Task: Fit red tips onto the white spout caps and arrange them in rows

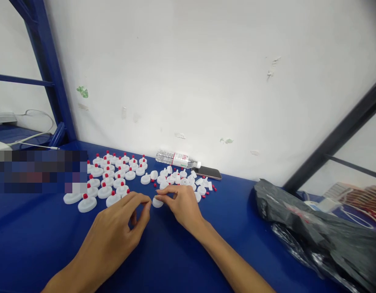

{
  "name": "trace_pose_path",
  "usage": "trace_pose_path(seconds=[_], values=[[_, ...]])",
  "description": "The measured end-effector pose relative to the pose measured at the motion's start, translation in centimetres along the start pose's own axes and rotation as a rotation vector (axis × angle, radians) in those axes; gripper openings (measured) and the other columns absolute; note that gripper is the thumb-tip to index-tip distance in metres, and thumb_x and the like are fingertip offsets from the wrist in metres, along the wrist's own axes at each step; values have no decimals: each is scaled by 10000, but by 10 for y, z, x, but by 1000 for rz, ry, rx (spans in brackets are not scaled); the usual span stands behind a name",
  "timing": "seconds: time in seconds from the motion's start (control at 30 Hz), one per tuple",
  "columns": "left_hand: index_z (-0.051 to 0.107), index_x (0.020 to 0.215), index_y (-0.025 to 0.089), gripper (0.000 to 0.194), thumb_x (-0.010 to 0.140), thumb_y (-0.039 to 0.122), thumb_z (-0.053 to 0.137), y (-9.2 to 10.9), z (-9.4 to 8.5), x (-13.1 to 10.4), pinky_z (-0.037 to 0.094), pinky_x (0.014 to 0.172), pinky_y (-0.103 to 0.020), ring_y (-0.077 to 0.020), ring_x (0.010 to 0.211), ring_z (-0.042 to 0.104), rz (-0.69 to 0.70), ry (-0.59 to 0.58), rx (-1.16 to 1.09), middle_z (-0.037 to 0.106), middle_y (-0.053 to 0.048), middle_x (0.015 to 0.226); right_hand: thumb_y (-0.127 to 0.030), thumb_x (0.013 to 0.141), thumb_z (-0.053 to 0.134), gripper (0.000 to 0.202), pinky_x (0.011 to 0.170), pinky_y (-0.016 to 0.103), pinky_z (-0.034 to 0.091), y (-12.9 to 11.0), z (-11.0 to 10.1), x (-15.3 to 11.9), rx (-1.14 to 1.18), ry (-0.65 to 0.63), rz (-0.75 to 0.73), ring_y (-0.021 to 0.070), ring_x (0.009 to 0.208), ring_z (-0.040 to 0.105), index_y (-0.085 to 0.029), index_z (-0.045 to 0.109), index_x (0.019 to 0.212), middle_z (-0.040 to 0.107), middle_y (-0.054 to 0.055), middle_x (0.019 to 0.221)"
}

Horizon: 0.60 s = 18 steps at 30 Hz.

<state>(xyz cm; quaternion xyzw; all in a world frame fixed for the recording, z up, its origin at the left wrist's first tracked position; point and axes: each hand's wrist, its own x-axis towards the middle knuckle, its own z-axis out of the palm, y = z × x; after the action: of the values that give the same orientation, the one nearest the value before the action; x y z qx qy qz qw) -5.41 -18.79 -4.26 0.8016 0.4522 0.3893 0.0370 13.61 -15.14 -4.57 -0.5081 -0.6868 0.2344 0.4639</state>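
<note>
My right hand (180,201) pinches at the top of a white round cap (158,202) on the blue table; its fingertips hide whatever they grip there. Just left of that cap, my left hand (123,221) has thumb and forefinger tips pressed together, and what they hold, if anything, is too small to make out. White caps with red tips (87,203) stand upright in a group on the left. A pile of white caps without red tips (184,182) lies beyond my right hand, with small red pieces (215,189) scattered around it.
A clear plastic bottle (178,159) lies on its side by the wall, beside a phone (208,173). Grey plastic bags (316,228) cover the right side of the table (175,260). Blue metal frame posts (53,69) rise at the left.
</note>
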Motion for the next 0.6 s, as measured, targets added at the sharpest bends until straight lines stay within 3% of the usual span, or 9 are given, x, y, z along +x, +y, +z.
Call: trace_pose_path(seconds=[0.2, 0.4, 0.6], values=[[660, 971, 248, 252, 1027, 292, 418, -3, 5, -4, 487, 629, -305, -157, 646, 662, 67, -198, -6, 676, 25, 806, -399, 834, 797, 178, 537, 241, 412, 9, 7, 0, 41, -75, 96, 125, 440, 556, -235, 841, 889, 634, -42, 494], [734, 1061, 241, 333, 1027, 259, 403, -1, 7, -6, 590, 820, -321, -209, 958, 751, 202, -157, 39, 763, -50, 1128, -452, 848, 776, 222, 542, 236, 444, 7, 0, 2, 67, -126, 83, 138, 539, 628, -250, 845, 911, 785, 20, 787], [739, 1200, 254, 407, 1028, 231, 370, -1, 8, -10, 613, 933, -377, -245, 1210, 680, 273, -258, 139, 708, -70, 1333, -408, 906, 712, 207, 534, 227, 444, 1, -5, 2, 100, -173, 94, 120, 517, 613, -253, 844, 942, 781, 8, 779]])
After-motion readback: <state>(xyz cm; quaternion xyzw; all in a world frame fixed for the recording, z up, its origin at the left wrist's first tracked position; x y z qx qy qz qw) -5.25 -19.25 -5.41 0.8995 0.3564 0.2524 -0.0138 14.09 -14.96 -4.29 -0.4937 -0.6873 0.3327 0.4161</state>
